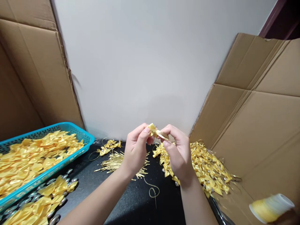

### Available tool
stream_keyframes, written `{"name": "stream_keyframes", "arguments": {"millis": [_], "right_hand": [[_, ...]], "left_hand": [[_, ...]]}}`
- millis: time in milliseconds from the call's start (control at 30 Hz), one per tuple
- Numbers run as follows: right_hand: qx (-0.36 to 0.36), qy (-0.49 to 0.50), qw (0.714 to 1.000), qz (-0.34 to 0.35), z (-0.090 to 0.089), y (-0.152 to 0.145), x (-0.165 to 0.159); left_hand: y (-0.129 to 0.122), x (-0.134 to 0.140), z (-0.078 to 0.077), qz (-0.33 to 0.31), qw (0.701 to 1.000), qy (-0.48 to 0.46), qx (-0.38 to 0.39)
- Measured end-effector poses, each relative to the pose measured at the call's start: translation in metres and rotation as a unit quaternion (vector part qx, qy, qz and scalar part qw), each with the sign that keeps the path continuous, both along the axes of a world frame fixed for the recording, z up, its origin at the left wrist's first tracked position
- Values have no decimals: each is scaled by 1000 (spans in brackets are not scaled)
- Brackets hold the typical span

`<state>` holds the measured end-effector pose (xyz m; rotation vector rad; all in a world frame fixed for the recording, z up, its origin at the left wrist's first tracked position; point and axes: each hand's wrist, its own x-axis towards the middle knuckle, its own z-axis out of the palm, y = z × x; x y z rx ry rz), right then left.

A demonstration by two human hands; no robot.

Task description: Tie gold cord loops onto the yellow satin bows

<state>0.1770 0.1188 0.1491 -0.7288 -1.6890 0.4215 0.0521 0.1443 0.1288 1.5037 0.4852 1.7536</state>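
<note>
Between both hands, above the dark table, is a yellow ribbon bow (pixel 156 132). Its left loop is pinched by the thumb and fingers of my left hand (pixel 138 142). My right hand (pixel 177 147) grips the bow's right side, with the thumb below and the fingers curled behind. Whether a tie or bell is also in my fingers is too small to make out. Beneath my left hand lies a bundle of short gold twist ties (pixel 111 163). A heap of finished-looking bows with small silver bells (pixel 208 168) spreads behind and right of my right hand.
A turquoise plastic basket (pixel 87 139) full of yellow bows stands at left. In front of it lie loose bows (pixel 56 187) and silver bells (pixel 55 219). A few corded bows (pixel 109 147) sit near the wall. A thin gold cord (pixel 152 196) curls on the table; a yellow ribbon spool (pixel 269 207) lies at right. Cardboard panels (pixel 253 81) flank the table.
</note>
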Motion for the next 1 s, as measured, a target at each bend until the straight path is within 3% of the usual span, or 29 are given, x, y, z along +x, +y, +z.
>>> {"name": "stream_keyframes", "arguments": {"millis": [233, 567, 767, 867, 1000], "right_hand": [[-1, -82, 996, -29, 6, 2, 5], [76, -155, 980, -99, 5, 2, 2], [111, -153, 975, -115, 4, 3, 1], [120, -144, 977, -107, 4, 3, 1], [124, -116, 980, -100, 4, 2, 0]], "left_hand": [[11, -8, -2, 10, 994, 60, 92], [18, -19, -1, -15, 983, 118, 139], [18, -29, 6, 47, 942, 243, 226], [16, -29, 8, 64, 942, 247, 217], [14, -22, 6, 33, 966, 198, 165]]}}
